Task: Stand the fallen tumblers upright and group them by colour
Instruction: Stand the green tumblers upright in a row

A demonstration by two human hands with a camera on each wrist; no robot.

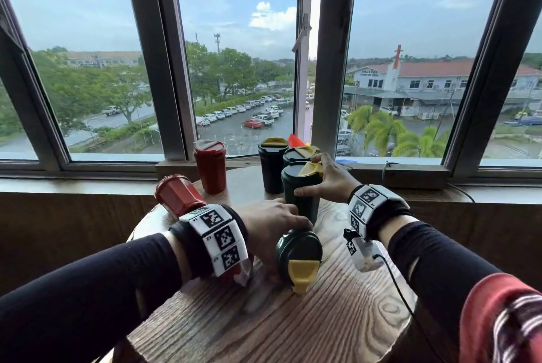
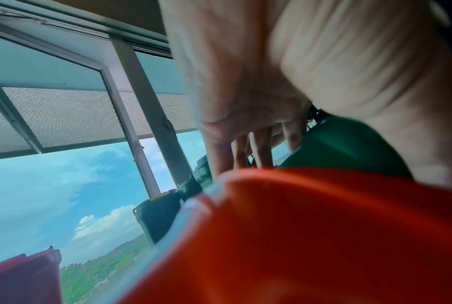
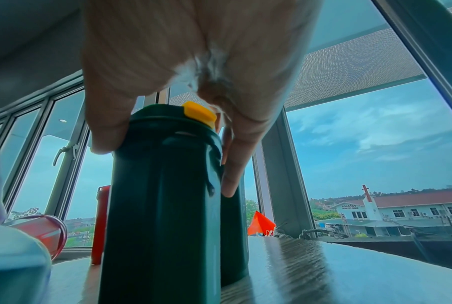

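On the round wooden table (image 1: 337, 318) a dark green tumbler with a yellow lid (image 1: 299, 257) lies on its side, lid toward me. My left hand (image 1: 272, 222) curls over its body; the left wrist view shows the thumb across this green tumbler (image 2: 349, 148). My right hand (image 1: 319, 184) grips an upright green tumbler (image 1: 299, 195) near its lid, thumb (image 3: 108, 131) on one side and fingers (image 3: 235, 164) on the other. Two more green tumblers (image 1: 272, 166) stand just behind it. One red tumbler (image 1: 209, 169) stands upright. A second red tumbler (image 1: 179, 195) lies fallen, and a third red tumbler (image 2: 297, 236) lies under my left wrist.
The table stands against a wooden window sill (image 1: 410, 175) with large windows behind. An orange-red flag-like thing (image 1: 294, 140) sits on the sill behind the green tumblers. A black cable (image 1: 399, 283) runs from my right wrist over the table's right edge. The near half of the table shows bare wood.
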